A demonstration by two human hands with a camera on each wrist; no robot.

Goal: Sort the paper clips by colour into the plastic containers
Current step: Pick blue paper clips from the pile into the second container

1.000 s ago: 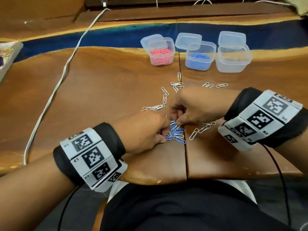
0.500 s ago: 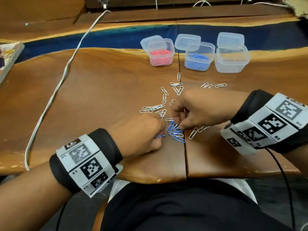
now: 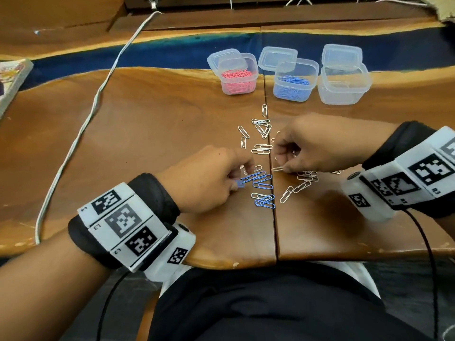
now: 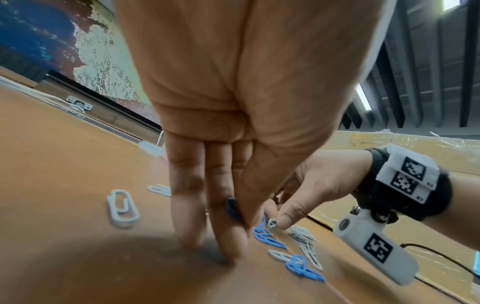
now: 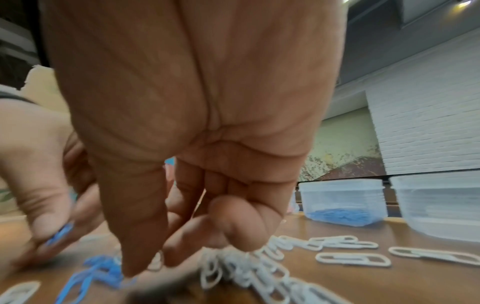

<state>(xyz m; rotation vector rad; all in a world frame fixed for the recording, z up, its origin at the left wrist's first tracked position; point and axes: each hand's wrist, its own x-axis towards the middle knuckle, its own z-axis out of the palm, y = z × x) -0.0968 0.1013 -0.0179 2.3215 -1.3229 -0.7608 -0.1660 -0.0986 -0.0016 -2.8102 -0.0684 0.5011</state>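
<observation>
My left hand [image 3: 236, 185] pinches a blue paper clip [image 3: 240, 184] between thumb and fingers, low over the wooden table [image 3: 147, 143]; the left wrist view also shows this blue paper clip [image 4: 232, 207]. My right hand [image 3: 283, 168] pinches a white paper clip [image 3: 277, 169] just right of the table seam. Loose blue clips [image 3: 262, 180] lie between the hands, with white clips [image 3: 262, 126] scattered beyond and under the right hand. At the back stand the pink-clip container [image 3: 237, 77], the blue-clip container [image 3: 294, 82] and a near-empty clear container [image 3: 343, 86].
Three clear lids [image 3: 277, 56] lie behind the containers. A white cable [image 3: 81, 134] runs across the left of the table, and a book [image 3: 12, 77] sits at the far left edge. The table's front edge [image 3: 221, 264] is close to my body.
The hands were together over the blue pile and have drawn apart. The left hand pulled back left with a blue clip; the right hand shifted right with a white clip.
</observation>
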